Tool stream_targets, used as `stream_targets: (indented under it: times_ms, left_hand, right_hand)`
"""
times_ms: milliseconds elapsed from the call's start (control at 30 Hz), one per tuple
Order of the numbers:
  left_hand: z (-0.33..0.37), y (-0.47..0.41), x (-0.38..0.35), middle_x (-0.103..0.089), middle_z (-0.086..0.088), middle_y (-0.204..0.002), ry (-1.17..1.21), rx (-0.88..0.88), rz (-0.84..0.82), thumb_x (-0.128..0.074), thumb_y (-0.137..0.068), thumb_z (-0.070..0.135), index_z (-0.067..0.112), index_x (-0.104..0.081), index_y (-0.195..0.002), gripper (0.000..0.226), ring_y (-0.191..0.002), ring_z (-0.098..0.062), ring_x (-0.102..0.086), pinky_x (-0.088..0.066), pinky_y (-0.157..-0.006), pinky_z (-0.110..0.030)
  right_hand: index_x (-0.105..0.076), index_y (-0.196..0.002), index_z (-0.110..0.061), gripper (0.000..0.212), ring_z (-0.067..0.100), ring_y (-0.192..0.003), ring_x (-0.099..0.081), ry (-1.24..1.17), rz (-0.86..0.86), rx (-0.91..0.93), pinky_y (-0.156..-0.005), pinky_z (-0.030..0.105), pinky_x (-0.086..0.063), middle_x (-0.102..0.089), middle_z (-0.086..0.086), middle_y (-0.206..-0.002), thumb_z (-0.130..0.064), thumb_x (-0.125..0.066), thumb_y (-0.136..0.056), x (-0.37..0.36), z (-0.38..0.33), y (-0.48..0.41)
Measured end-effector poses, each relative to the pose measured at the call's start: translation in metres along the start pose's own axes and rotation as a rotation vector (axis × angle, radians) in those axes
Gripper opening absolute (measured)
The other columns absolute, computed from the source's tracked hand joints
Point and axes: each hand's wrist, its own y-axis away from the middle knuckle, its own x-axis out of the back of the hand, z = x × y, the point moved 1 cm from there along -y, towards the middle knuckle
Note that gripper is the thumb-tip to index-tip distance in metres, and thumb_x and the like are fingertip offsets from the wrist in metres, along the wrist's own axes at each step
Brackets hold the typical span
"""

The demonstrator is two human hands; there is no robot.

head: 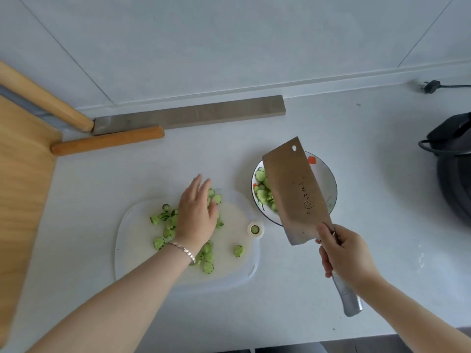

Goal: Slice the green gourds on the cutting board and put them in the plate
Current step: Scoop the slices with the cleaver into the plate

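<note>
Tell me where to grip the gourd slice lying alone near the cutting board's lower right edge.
Pinch the lone slice by its dark-skinned rim, coming down from above: it lies low on the cutting board with bare board all round, so a pinch across it should fit.

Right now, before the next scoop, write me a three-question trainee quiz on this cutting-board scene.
1. True or false: the right hand holds the cleaver over the plate.
2. The left hand is spread over: A) the plate B) gourd slices on the cutting board C) the cleaver.
3. Are all the slices off the board yet?
Key: 1 true; 2 B; 3 no, many lie on it.
</note>
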Motion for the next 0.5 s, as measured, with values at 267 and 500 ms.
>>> stream_targets:
  times_ms: [267, 500]
  left_hand:
    - [-0.062, 0.07, 0.013, -0.009, -0.015, -0.154, -0.102, 0.227, -0.217, -0.016, -0.081, 0.06, 0.013, -0.027, -0.145, 0.08, -0.141, -0.031, -0.007, -0.009, -0.113, -0.045]
    - [-0.059, 0.089, 0.0, -0.014, -0.019, -0.153, -0.019, 0.251, -0.194, -0.02, -0.081, 0.059, 0.011, -0.023, -0.146, 0.08, -0.14, -0.035, -0.01, -0.009, -0.112, -0.045]
  right_hand:
    - [-0.054, -0.07, 0.0, 0.035, 0.019, -0.034, -0.04, -0.068, -0.112, -0.08, -0.039, 0.027, -0.039, -0.045, 0.005, -0.041, -0.02, -0.046, -0.097, -0.069, 0.044, 0.022]
    - [-0.055, -0.075, -0.001, 0.034, 0.019, -0.035, -0.043, -0.143, -0.106, -0.148, -0.04, 0.027, -0.04, -0.046, 0.005, -0.044, -0.021, -0.043, -0.099, -0.1, 0.058, 0.036]
